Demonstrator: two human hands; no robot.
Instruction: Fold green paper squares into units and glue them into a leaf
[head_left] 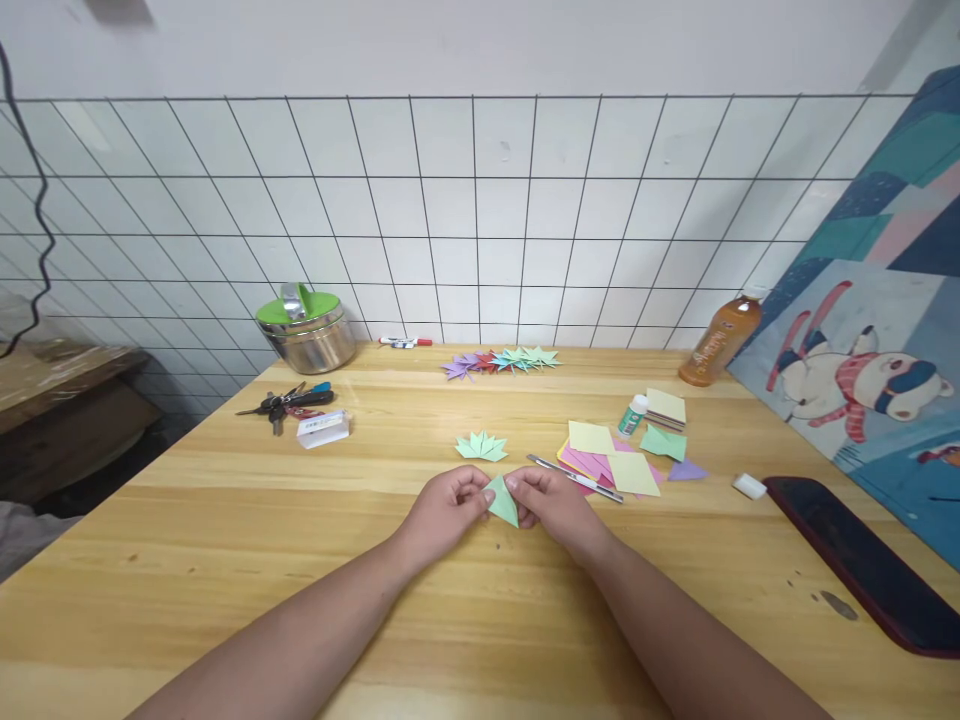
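Observation:
A small piece of folded light-green paper (503, 503) is pinched between my two hands, just above the wooden table. My left hand (450, 505) grips its left edge between thumb and fingers. On its upper right side, the thumb and fingers of my right hand (556, 505) close on it. Right behind my hands lies a fan-shaped light-green folded paper piece (481, 447). A slim craft knife or pen-like tool (575, 478) rests beyond my right hand, against pink and pale-yellow paper sheets (634, 474).
Folded paper stars (499, 361) line the back, near a marker (406, 342). A glue stick (633, 416) and a paper stack (665, 407) are right. Farther right are a bottle (720, 338) and phone (862, 560). Keys (289, 400), a white box (323, 429) and a metal pot (311, 340) stand left.

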